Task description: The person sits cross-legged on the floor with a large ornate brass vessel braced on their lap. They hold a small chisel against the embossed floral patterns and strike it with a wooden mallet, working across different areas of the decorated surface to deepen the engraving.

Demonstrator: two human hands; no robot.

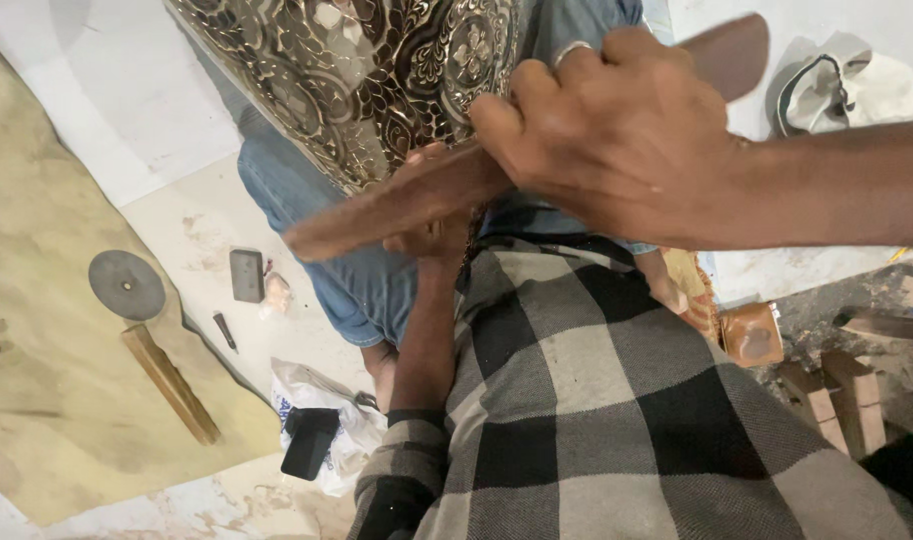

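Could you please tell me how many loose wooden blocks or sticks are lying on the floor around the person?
4: one long stick at left below the round grey disc, two upright blocks at lower right, one piece at the right edge. Others may be hidden.

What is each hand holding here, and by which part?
The right hand grips a brown wooden stick around its middle. The left hand, mostly hidden behind the stick, rests at the ornate embossed metal piece; its hold cannot be told.

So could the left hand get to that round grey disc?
Probably yes: the left hand sits under the wooden stick, and the disc lies uncovered on that side.
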